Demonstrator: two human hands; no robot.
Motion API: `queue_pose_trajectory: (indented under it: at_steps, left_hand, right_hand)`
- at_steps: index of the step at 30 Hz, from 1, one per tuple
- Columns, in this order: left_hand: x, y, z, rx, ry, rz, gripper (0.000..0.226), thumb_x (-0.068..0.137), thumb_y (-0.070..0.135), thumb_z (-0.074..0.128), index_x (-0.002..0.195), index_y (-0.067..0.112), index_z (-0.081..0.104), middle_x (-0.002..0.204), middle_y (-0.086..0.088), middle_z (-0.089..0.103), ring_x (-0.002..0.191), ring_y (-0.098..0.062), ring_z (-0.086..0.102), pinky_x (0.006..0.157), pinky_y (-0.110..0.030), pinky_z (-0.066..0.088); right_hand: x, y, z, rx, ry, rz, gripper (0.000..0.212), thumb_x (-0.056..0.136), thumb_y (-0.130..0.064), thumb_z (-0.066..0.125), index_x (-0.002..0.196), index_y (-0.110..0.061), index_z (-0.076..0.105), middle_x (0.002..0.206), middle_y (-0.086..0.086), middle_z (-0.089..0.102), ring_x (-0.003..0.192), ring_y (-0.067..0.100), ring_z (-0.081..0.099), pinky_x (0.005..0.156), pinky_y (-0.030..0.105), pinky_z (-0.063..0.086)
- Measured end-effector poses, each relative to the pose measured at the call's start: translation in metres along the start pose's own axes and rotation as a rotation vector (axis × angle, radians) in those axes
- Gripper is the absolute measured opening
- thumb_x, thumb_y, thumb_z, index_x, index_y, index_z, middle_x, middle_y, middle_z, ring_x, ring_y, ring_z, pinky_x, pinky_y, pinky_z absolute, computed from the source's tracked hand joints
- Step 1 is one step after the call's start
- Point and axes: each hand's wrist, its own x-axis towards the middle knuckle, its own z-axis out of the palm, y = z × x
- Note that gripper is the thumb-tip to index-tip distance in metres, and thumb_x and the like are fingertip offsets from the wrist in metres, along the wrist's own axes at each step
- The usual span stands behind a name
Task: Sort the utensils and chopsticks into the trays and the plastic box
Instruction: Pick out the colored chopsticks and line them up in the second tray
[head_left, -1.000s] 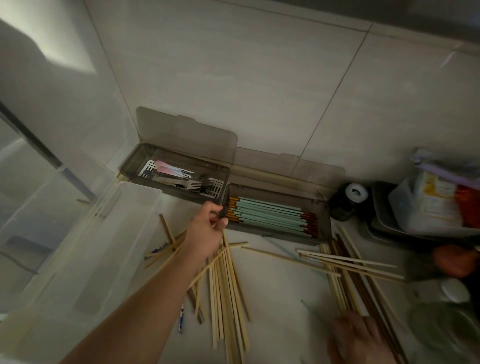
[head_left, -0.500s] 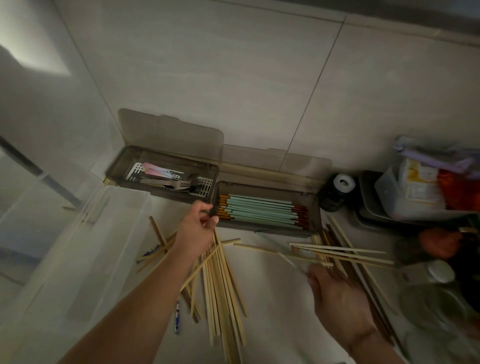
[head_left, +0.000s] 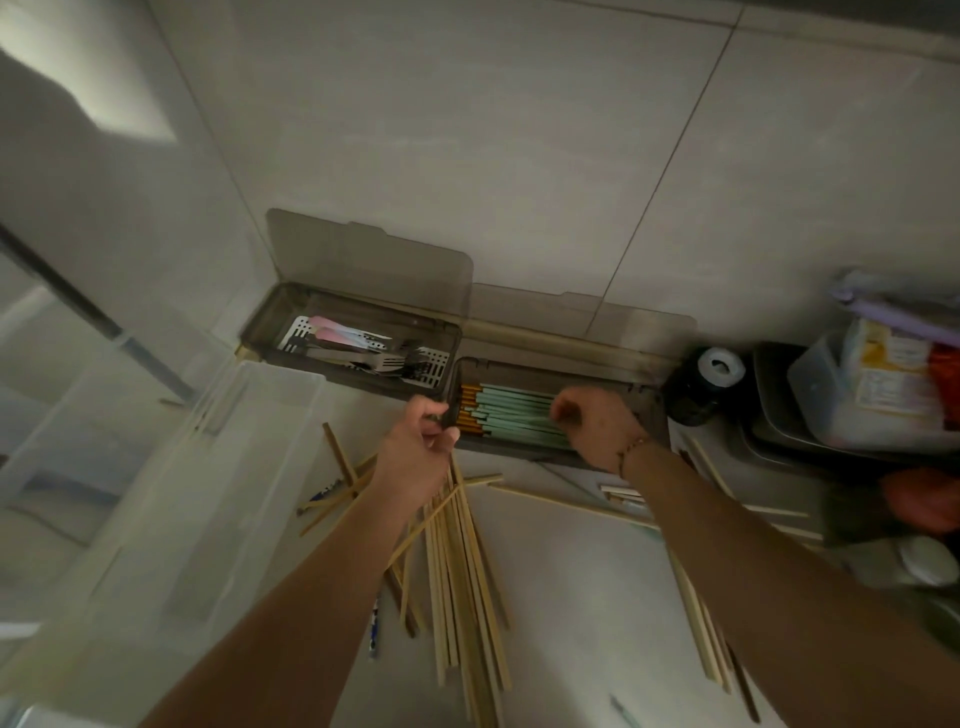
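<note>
Peering through dim, blurred light, we cannot tell whether our right hand (head_left: 597, 428) holds anything; its curled fingers hide part of the mint-green chopsticks (head_left: 514, 421) in the right-hand tray (head_left: 652, 421) at mid-frame. Our left hand (head_left: 415, 457) pinches that tray's left corner. Forks (head_left: 387, 361) lie in the left-hand tray (head_left: 260, 332); wooden chopsticks (head_left: 462, 571) are scattered below, the clear plastic box (head_left: 171, 519) lower left.

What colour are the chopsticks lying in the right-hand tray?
Mint green chopsticks with orange-gold ends, clearest in the head view.

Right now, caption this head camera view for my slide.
Left hand grips the chopstick tray while the right hand reaches over its green chopsticks.
</note>
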Motion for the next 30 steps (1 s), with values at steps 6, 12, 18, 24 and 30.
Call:
queue_pose_trajectory:
  at_steps: [6,12,18,24,30]
  left_hand:
    - [0.0,-0.001,0.001,-0.022,0.006,0.015,0.023,0.093,0.021,0.06,0.11,0.032,0.05,0.098,0.013,0.061,0.094,-0.002,0.058,0.074,-0.026,0.048]
    - [0.0,0.0,0.001,-0.013,0.014,0.01,0.024,0.092,0.022,0.061,0.11,0.033,0.05,0.094,0.017,0.059,0.088,0.001,0.056,0.066,-0.02,0.041]
    - [0.001,-0.001,0.002,0.013,0.035,0.02,0.021,0.092,0.024,0.062,0.102,0.037,0.049,0.087,0.022,0.06,0.08,0.008,0.056,0.06,-0.015,0.036]
    - [0.0,-0.002,0.004,0.007,0.062,0.053,0.019,0.092,0.021,0.063,0.104,0.031,0.051,0.085,0.022,0.059,0.079,0.01,0.054,0.062,-0.012,0.036]
    - [-0.002,0.0,0.004,0.004,0.053,0.025,0.021,0.093,0.021,0.062,0.105,0.034,0.05,0.088,0.02,0.059,0.082,0.006,0.055,0.062,-0.016,0.038]
  right_hand:
    - [-0.003,0.007,0.0,-0.026,0.031,-0.04,0.013,0.087,-0.011,0.059,0.094,-0.017,0.068,0.099,0.004,0.068,0.093,0.021,0.062,0.086,0.032,0.052]
    - [-0.084,-0.003,0.002,-0.062,0.437,-0.214,0.008,0.083,-0.01,0.062,0.086,-0.013,0.068,0.091,0.003,0.064,0.091,0.024,0.056,0.079,0.034,0.05]
    - [-0.205,0.015,0.047,-0.125,0.383,-0.221,0.006,0.08,-0.02,0.065,0.084,-0.022,0.068,0.086,-0.007,0.063,0.084,0.019,0.058,0.071,0.033,0.05]
    - [-0.272,0.048,0.07,-0.129,0.255,-0.145,0.011,0.076,-0.038,0.067,0.081,-0.028,0.066,0.088,-0.013,0.06,0.086,0.017,0.058,0.072,0.03,0.049]
    - [-0.298,0.055,0.079,-0.184,0.193,-0.128,0.029,0.066,-0.046,0.072,0.089,-0.03,0.066,0.1,-0.007,0.062,0.1,0.024,0.057,0.081,0.033,0.047]
